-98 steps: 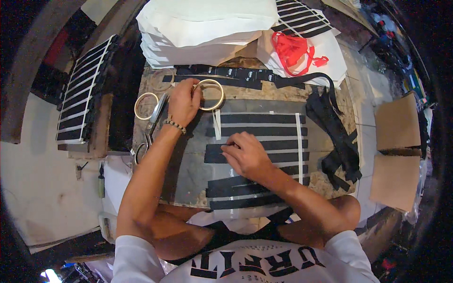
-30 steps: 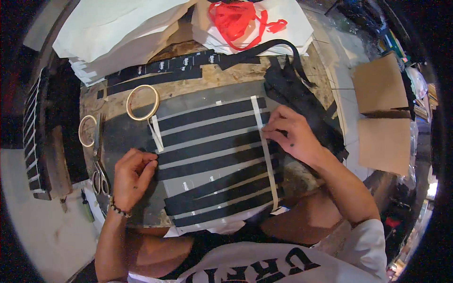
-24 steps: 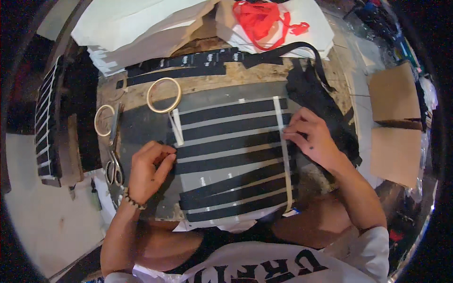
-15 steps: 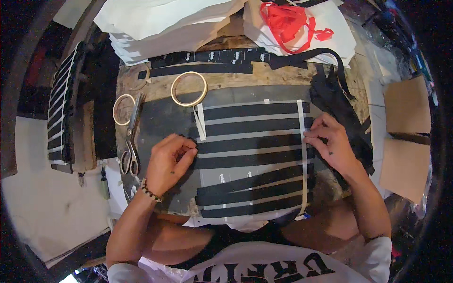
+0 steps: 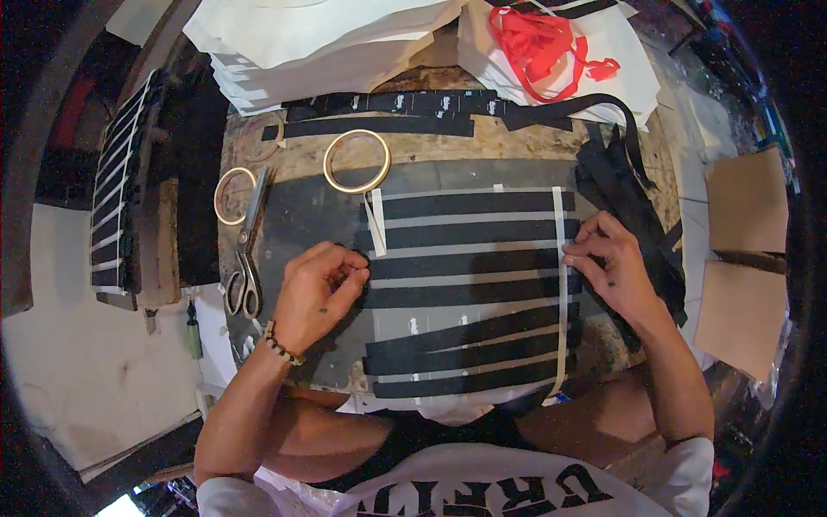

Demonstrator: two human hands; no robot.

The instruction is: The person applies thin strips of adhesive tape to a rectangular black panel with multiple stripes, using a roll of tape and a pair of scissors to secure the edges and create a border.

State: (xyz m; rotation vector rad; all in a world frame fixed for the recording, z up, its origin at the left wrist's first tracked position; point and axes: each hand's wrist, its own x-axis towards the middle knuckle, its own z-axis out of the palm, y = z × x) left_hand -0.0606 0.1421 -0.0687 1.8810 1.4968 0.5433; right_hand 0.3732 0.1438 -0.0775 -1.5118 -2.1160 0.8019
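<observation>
Several black fabric strips point(image 5: 469, 263) lie in rows across a grey sheet point(image 5: 431, 320) in front of me. My left hand point(image 5: 320, 289) pinches the left end of the third strip from the top. At its other end, my right hand point(image 5: 610, 263) has thumb and forefinger closed on the strip, beside a long pale tape strip point(image 5: 562, 289) running down over the right ends. A roll of tape point(image 5: 357, 161) lies above the rows, its loose tail point(image 5: 378, 222) hanging over the upper left ends. The lower strips slant and partly overlap.
Scissors point(image 5: 247, 246) and a second tape roll point(image 5: 235, 196) lie on the left. Behind are stacked white sheets point(image 5: 319, 47), a tangled red ribbon point(image 5: 538, 52) and black printed bands point(image 5: 396, 103). Black fabric point(image 5: 633, 194) is heaped on the right, near cardboard boxes point(image 5: 745, 202).
The whole view has shifted slightly, so the table's things appear a little further right. Both hands keep nearly the same place at the strip's ends.
</observation>
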